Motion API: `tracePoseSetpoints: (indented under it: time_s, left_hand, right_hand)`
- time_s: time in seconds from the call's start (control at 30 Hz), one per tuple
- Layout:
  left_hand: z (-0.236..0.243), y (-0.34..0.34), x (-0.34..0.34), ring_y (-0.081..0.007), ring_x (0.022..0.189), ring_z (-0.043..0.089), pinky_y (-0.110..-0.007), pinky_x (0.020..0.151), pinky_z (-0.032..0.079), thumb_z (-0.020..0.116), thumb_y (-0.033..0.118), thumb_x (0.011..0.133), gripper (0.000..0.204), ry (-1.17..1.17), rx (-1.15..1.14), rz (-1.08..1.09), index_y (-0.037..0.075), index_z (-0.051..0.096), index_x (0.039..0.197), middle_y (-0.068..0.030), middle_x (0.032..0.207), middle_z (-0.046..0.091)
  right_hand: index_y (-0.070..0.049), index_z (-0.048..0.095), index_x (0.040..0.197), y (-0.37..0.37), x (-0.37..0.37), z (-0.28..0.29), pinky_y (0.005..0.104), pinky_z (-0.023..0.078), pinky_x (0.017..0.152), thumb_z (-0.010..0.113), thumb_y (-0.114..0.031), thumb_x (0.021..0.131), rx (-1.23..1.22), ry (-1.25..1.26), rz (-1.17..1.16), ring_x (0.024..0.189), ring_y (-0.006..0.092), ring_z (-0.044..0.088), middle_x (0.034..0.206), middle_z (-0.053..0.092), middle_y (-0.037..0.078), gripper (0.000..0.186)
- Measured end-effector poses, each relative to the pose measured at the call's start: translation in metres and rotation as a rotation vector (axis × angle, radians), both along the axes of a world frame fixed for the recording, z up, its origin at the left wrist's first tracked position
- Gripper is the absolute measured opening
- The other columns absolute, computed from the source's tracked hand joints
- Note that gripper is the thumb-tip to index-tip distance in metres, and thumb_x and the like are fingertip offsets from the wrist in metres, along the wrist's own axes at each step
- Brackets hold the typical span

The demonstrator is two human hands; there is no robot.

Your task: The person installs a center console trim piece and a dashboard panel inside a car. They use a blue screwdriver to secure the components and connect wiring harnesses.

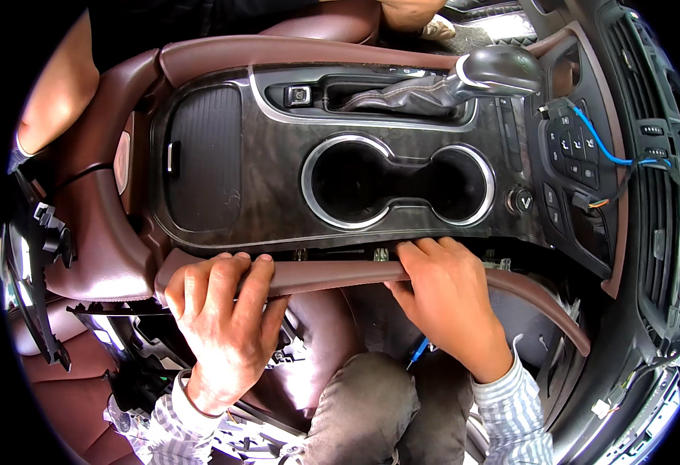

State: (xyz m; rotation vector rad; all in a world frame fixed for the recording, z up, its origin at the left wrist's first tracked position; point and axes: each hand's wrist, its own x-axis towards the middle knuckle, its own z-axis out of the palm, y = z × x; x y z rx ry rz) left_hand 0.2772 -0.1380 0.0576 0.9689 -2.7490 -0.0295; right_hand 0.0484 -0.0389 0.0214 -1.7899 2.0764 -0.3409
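A long maroon leather trim strip (332, 274) runs along the near edge of a car's centre console panel (278, 194), dark with chrome-ringed twin cup holders (398, 184). My left hand (223, 318) wraps over the strip's left end, fingers curled on top. My right hand (448, 298) grips the strip near its middle, fingertips pressed at the seam with the console. The strip's right end curves down and away, loose from the panel.
A gear shifter (495, 71) with a leather boot sits at the far right of the console. A loose switch panel with a blue wire (599, 143) hangs to the right. Another person's arm (57, 89) shows top left. My knee (363, 403) is below.
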Motion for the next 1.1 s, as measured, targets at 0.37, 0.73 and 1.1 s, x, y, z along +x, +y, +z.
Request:
tracePoseSetpoints:
  time_s: [0.37,0.73,1.1]
  left_hand:
    - [0.0,0.001,0.003,-0.0285,0.101,0.058,-0.045,0.093,0.038,0.081,0.021,0.066,0.051,-0.014,-0.008,0.006,0.006,0.071,0.113,-0.0087,0.11,0.062]
    - [0.003,0.0,0.0,-0.0292,0.1,0.056,-0.044,0.093,0.038,0.082,0.016,0.066,0.048,0.032,0.024,0.009,0.005,0.07,0.112,-0.0088,0.106,0.061]
    - [0.003,0.0,0.0,-0.0301,0.098,0.056,-0.044,0.092,0.038,0.082,0.014,0.065,0.048,0.072,0.038,-0.005,0.006,0.069,0.111,-0.0086,0.103,0.06]
  right_hand:
    - [-0.002,0.062,0.084,-0.005,0.002,0.011,0.0474,0.048,0.077,0.079,-0.015,0.078,0.105,-0.105,0.018,0.083,0.0361,0.061,0.082,0.063,0.014,0.022]
    - [0.005,0.061,0.082,-0.01,-0.006,-0.003,0.053,0.047,0.075,0.068,-0.009,0.074,0.15,-0.197,0.018,0.082,0.0451,0.062,0.081,0.063,0.025,0.018]
    - [0.005,0.061,0.077,-0.009,-0.005,-0.007,0.0551,0.048,0.074,0.067,-0.008,0.072,0.116,-0.2,0.012,0.081,0.046,0.062,0.081,0.064,0.026,0.015]
